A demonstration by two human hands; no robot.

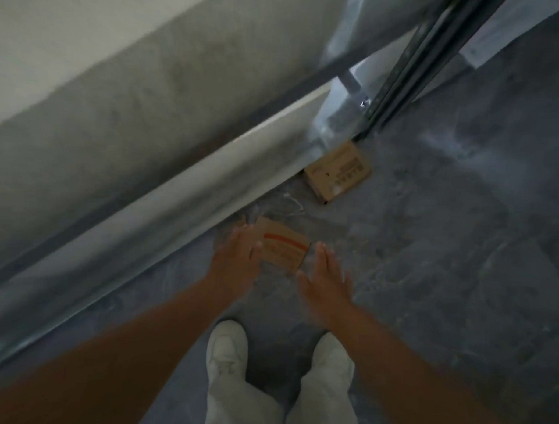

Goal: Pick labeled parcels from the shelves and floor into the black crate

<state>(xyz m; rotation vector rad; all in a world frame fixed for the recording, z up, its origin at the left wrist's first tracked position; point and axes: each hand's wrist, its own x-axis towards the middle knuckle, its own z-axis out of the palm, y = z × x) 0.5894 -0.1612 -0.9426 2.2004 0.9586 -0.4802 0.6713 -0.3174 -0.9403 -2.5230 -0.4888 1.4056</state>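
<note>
Both bare arms were stretched forward and down, palms turned inward. The left hand (235,254) lay with straight fingers at the nine-o'clock edge of a small orange-striped parcel (283,248). The right hand (325,277), fingers straight and together, flanked its four-o'clock corner. Neither hand had closed on it, and blur hid whether they touched. The parcel lay on the grey floor (429,248) at twelve o'clock from the white shoes (227,349), just beside a pale shelf ledge (177,208) on its ten-o'clock side. A second labeled parcel (338,172) lay at one o'clock by the ledge's end. The floor spread wide from two to five o'clock.
</note>
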